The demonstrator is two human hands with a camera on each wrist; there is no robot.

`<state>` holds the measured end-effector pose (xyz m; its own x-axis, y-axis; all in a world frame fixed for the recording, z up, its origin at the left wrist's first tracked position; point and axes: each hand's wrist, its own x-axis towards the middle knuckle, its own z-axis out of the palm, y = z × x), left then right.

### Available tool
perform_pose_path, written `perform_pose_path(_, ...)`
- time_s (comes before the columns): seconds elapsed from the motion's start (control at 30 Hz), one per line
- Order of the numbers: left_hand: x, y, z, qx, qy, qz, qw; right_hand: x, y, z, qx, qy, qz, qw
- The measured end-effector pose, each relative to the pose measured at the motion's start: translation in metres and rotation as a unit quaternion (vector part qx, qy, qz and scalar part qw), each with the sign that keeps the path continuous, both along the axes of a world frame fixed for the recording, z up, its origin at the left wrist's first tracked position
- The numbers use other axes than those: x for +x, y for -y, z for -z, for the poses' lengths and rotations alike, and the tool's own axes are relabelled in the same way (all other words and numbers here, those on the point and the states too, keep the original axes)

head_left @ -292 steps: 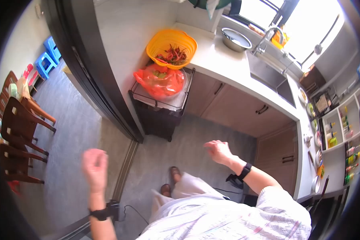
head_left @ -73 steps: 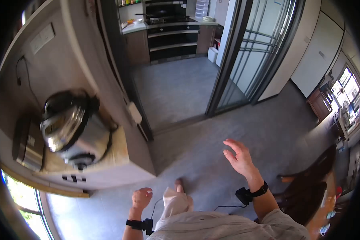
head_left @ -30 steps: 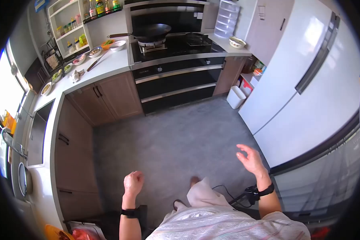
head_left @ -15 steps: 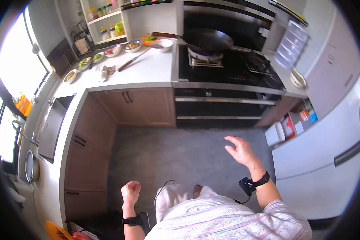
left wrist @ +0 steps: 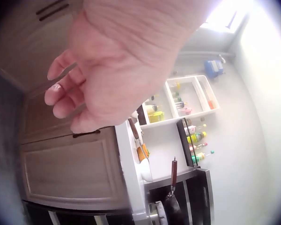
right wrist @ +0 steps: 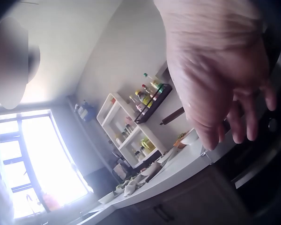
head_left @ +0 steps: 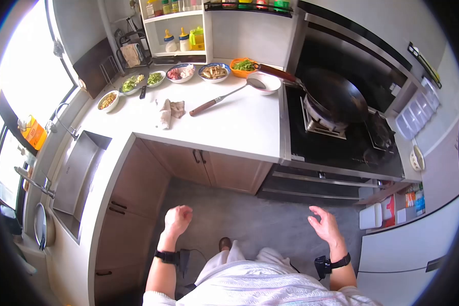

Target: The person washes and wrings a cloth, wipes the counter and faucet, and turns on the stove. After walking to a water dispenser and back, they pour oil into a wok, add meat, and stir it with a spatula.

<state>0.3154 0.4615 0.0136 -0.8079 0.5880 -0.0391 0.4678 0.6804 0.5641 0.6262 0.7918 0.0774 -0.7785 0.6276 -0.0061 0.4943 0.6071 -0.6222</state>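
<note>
In the head view my left hand [head_left: 178, 220] hangs in the air before the lower cabinets, fingers loosely curled and holding nothing. My right hand [head_left: 325, 224] is raised over the floor below the stove, its fingers relaxed and apart, also empty. Neither touches anything. The left wrist view has the left palm [left wrist: 122, 61] with bent, loose fingers; in the right wrist view the right hand [right wrist: 220, 75] has its fingers hanging down. Beyond the hands, a spatula [head_left: 214, 102] lies on the white counter [head_left: 234, 127], its head on a white bowl's rim. A wok [head_left: 336, 97] sits on the stove.
Several bowls of cut food, one being a bowl of pink pieces [head_left: 180, 73], line the counter's back. A cloth [head_left: 166, 113] lies in front of them. The sink [head_left: 76, 173] is at left, a black stove [head_left: 311, 145] at right, and a white fridge [head_left: 392, 255] at lower right.
The view has moved from the doorway area into the kitchen, and the counter and stove are nearer than a second ago. Both hands stay raised and empty.
</note>
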Motion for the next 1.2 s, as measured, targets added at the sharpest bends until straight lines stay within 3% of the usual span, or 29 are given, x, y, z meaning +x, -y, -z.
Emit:
perform_pose_path(0.1, -0.058, -0.04, -0.001, 0.013, -0.045, 0.047, 0.998, -0.026, -0.005, 0.001, -0.002, 0.025, 0.018, 1.0)
perform_pose_path(0.37, -0.175, -0.112, -0.031, 0.03, -0.143, 0.008, 0.989, -0.105, -0.06, 0.005, -0.022, 0.043, 0.005, 0.999)
perform_pose_path(0.57, -0.257, -0.123, -0.036, -0.06, -0.118, -0.009, 0.991, -0.186, -0.08, -0.003, -0.019, 0.047, -0.083, 0.995)
perform_pose_path(0.67, -0.297, -0.134, -0.027, -0.121, -0.17, 0.026, 0.978, -0.219, -0.085, -0.003, -0.035, 0.033, -0.073, 0.996)
perform_pose_path(0.77, -0.342, -0.141, -0.017, -0.163, -0.15, 0.023, 0.975, -0.252, -0.085, 0.002, -0.017, 0.031, -0.058, 0.998)
perform_pose_path(1.0, -0.442, -0.122, -0.019, -0.137, -0.136, 0.012, 0.981, -0.328, -0.068, -0.008, -0.017, 0.052, -0.029, 0.998)
perform_pose_path(1.2, -0.465, -0.12, -0.059, -0.149, -0.067, 0.033, 0.986, -0.358, -0.058, -0.003, -0.013, 0.066, -0.013, 0.998)
